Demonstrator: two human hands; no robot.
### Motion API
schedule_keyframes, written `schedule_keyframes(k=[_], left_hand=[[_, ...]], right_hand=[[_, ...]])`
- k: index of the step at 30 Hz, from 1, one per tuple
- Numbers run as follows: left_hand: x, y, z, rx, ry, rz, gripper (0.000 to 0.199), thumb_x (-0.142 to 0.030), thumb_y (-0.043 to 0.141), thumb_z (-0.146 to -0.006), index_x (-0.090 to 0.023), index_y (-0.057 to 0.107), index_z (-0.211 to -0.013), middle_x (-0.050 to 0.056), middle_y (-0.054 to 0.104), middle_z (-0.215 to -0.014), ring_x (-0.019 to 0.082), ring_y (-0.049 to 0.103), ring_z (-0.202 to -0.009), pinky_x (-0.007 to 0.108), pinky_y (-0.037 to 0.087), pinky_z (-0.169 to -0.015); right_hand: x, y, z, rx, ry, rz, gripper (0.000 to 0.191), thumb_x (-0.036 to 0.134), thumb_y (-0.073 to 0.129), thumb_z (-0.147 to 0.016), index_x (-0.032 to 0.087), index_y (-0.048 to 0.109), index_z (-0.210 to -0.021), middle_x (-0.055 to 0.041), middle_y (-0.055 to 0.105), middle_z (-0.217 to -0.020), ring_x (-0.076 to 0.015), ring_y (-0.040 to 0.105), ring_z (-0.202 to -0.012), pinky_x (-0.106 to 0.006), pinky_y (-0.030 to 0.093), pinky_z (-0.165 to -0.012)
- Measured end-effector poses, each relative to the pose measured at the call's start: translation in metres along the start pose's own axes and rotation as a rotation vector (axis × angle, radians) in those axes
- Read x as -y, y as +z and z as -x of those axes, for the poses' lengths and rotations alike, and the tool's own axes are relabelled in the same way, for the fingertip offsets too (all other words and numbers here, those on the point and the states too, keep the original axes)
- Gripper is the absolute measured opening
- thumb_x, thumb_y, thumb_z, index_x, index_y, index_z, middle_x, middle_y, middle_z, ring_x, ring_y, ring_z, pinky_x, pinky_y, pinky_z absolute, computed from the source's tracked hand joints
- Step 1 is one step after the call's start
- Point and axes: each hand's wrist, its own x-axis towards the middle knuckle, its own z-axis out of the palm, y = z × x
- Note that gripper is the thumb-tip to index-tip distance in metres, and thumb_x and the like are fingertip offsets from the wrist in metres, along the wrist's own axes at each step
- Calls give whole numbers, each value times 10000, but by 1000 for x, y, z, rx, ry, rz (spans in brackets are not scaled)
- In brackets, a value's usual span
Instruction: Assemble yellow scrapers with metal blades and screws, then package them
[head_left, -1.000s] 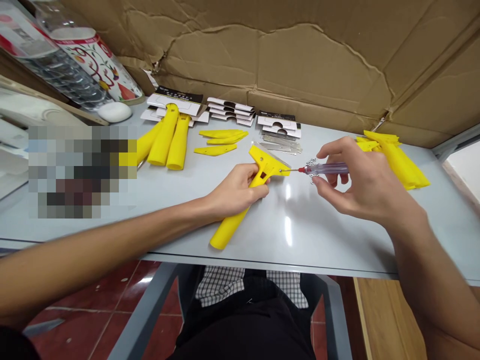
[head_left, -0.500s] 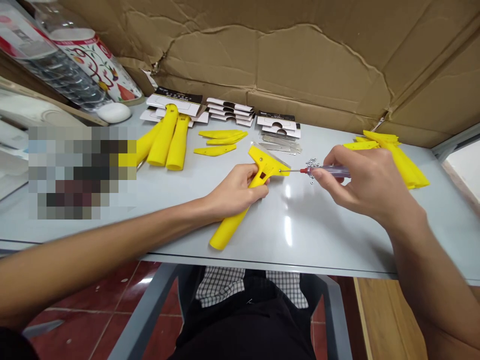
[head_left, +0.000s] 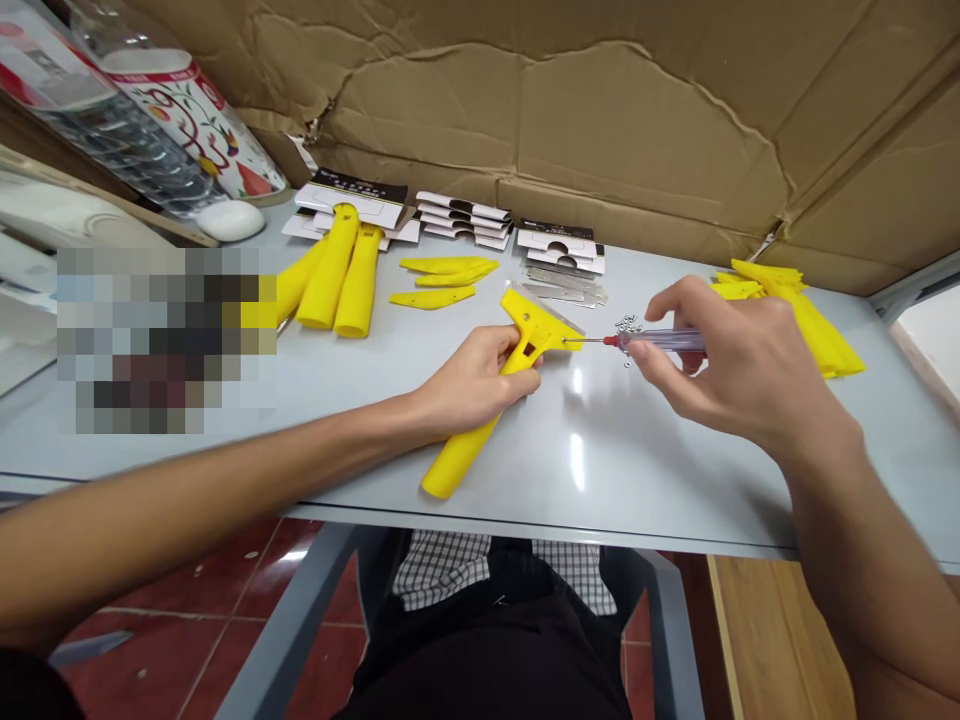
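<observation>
Presently, the left hand (head_left: 476,375) is closed around the yellow scraper (head_left: 536,327), its handle slanting away rightward. To its right, the right hand (head_left: 757,370) loosely curls about the screwdriver (head_left: 667,340), whose tip seemingly meets the head's right-hand screw (head_left: 564,340).

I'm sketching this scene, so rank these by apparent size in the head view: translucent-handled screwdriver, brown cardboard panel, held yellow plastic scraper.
Brown cardboard panel
Held yellow plastic scraper
Translucent-handled screwdriver, its handle partly hidden

Right fingers (head_left: 661,372) hold screwdriver (head_left: 664,341) against yellow scraper (head_left: 541,327).
</observation>
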Motion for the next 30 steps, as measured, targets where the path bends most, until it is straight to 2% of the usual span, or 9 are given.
schedule_keyframes(k=[2,4,7,10,15,18,22,26,30], left_hand=[[0,0,0,-2,3,-3,85,-205,639,-736,-187,604,-811,22,603,-835,174,538,-772,312,424,-640],[0,0,0,-5,1,-6,85,-203,640,-734,-187,601,-809,20,601,-835,175,539,-777,313,421,-645],[0,0,1,-2,0,4,84,-199,641,-737,-188,596,-807,20,600,-840,181,551,-800,315,412,-653],[1,0,1,-1,5,5,83,-196,644,-739,-188,604,-810,26,610,-853,191,569,-826,318,411,-660],[1,0,1,-18,-1,-29,71,-201,655,-746,-188,616,-803,30,618,-849,197,574,-819,324,425,-663],[0,0,1,-32,-8,-29,74,-205,671,-747,-185,629,-804,38,629,-864,204,584,-831,328,433,-665],[0,0,1,-41,-19,-26,75,-206,680,-743,-184,637,-800,40,637,-872,206,592,-837,328,437,-667],[0,1,1,-35,-18,-30,83,-209,681,-739,-182,655,-813,44,646,-874,210,600,-839,330,446,-668],[-1,0,1,-41,-8,-36,73,-204,680,-748,-184,662,-816,42,659,-881,207,605,-834,328,461,-673]], right_hand=[[4,-3,0,40,-15,-68,211,399,608,-1018,208,687,-1057,-16,714,-701,-183,601,-548,-337,375,-569],[4,-4,0,27,-52,-76,178,360,599,-1038,209,686,-1002,-14,719,-713,-176,611,-565,-328,377,-567],[0,-1,0,-88,-104,38,374,452,582,-1082,208,663,-810,8,589,-548,-161,491,-473,-332,276,-516],[-2,2,0,-97,-87,115,471,464,530,-1108,216,612,-715,5,506,-490,-161,435,-454,-343,222,-515],[3,-2,-1,-11,-9,-20,204,385,577,-1052,229,644,-939,-3,638,-612,-184,557,-516,-340,317,-548],[4,-4,-2,-8,-44,-116,98,291,610,-1030,237,625,-949,-12,714,-734,-180,625,-592,-330,384,-566],[3,-5,-2,-21,-125,-193,67,208,662,-1014,250,671,-962,-23,709,-916,-168,633,-695,-329,464,-643],[4,-4,0,22,-132,-210,201,120,586,-992,288,695,-994,-61,661,-1121,-204,642,-801,-365,488,-701],[5,-3,-1,59,-119,-222,200,144,569,-991,277,663,-1107,-79,665,-1136,-208,647,-807,-367,508,-695]])
